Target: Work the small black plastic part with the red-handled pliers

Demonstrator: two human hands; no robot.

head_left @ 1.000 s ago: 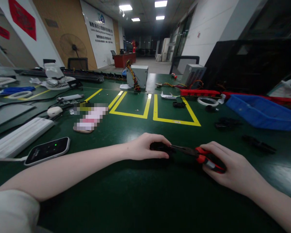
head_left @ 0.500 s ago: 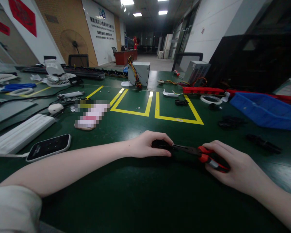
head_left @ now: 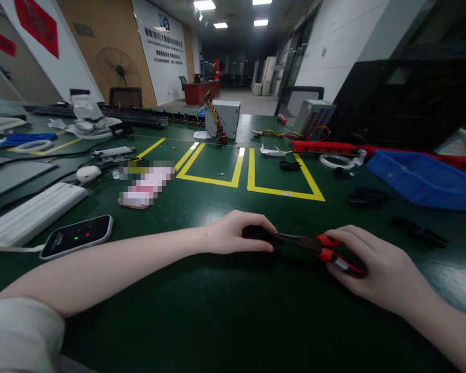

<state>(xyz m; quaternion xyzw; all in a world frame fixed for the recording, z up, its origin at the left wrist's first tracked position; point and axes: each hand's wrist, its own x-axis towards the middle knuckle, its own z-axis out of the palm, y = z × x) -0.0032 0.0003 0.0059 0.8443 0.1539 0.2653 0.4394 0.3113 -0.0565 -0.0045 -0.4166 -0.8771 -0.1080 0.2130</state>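
My right hand (head_left: 363, 259) is closed around the red and black handles of long-nose pliers (head_left: 305, 242). Their jaws point left and meet a small black part (head_left: 257, 232), which my left hand (head_left: 238, 233) pinches between thumb and fingers. The part is dark and mostly covered by the hand, so its kind does not show; nor can I make out exactly what the plier tips grip. Both hands are low over the green table (head_left: 233, 305).
Yellow tape frames (head_left: 283, 194) mark the table ahead, one with a black part (head_left: 290, 165) inside. Right are a blue bin (head_left: 427, 181) and dark parts (head_left: 419, 231). Left lie a pink phone (head_left: 147, 186), a power strip (head_left: 34, 212) and a black-screened device (head_left: 77, 235). Behind stands a metal power supply (head_left: 228, 119).
Both hands keep nearly the same pose, with the pliers still at the black part. Green and red lights now show on the device at left.
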